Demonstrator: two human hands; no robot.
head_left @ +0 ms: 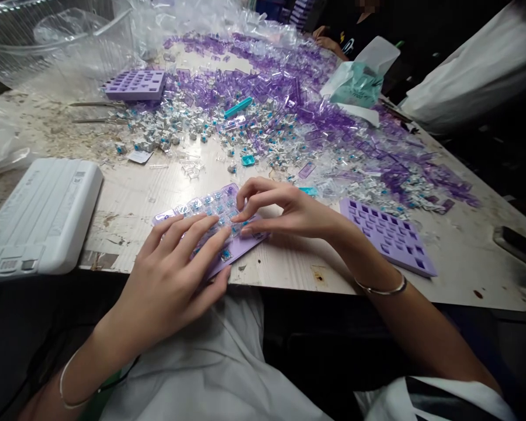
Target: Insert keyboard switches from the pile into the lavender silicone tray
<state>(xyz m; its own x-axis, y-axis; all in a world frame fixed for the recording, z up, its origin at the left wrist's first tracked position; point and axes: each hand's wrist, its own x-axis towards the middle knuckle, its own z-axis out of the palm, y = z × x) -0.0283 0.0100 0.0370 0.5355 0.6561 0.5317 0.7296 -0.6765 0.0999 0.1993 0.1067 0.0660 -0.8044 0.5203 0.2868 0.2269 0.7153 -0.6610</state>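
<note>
A purple tray (241, 247) with small clear and blue switch parts set in its holes lies at the table's near edge. My left hand (175, 275) rests flat on the tray's near end, fingers stretched out over it. My right hand (280, 210) hovers over the tray's right end with fingers curled down, fingertips pressing on the parts in the tray. Nothing is seen held in either hand. Both wrists wear thin bangles.
An empty purple tray (388, 234) lies to the right, another (135, 85) at the back left. A big heap of purple and blue parts (289, 117) covers the table's middle. A white device (39, 216) sits left. Another person's hand (328, 42) shows at the far edge.
</note>
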